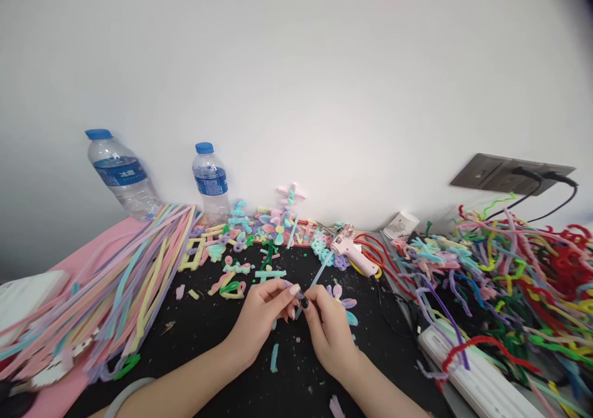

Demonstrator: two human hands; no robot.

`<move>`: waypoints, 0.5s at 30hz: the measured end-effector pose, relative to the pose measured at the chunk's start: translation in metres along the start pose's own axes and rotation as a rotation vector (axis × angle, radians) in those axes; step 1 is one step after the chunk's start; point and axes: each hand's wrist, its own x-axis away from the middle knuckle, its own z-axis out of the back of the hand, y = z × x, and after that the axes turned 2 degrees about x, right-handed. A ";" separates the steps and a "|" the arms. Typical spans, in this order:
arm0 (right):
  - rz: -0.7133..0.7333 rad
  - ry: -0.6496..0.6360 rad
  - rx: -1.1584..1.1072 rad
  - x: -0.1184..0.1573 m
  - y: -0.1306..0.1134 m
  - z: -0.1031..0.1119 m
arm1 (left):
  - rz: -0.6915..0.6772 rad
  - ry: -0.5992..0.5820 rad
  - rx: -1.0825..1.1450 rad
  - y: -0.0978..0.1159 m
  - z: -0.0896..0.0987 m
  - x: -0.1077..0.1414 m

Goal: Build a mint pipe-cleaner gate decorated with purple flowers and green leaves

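Black matting (194, 350), flecked with scraps, covers the middle of the bench, with a pale wall (296, 84) behind it. Toward its back lies a pink glue gun (354, 252), a pale blue stick (322, 268) slanting from it toward the hands. Nearer the person than the glue gun, the left hand (265, 319) pinches a small purple piece (288, 284) in its fingertips. The right hand (330, 334) has its fingers curled in, meeting the left at the tips — whether it also grips the piece, I cannot tell. Left of the glue gun are fuzzy pastel shapes (229, 282), two bottles (119, 174) and a long bundle of pastel stems (139, 276); right of it, a tangle of bright stems (514, 282) — partly over a white power strip (477, 372).
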 end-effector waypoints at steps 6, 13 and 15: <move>0.005 0.020 -0.004 0.000 0.000 0.003 | -0.118 0.021 -0.177 0.006 -0.003 0.003; 0.054 -0.056 0.016 -0.002 -0.002 0.003 | -0.119 0.058 -0.222 0.004 -0.001 0.003; 0.032 -0.057 -0.010 -0.002 -0.002 0.004 | -0.147 0.042 -0.270 0.004 0.001 0.003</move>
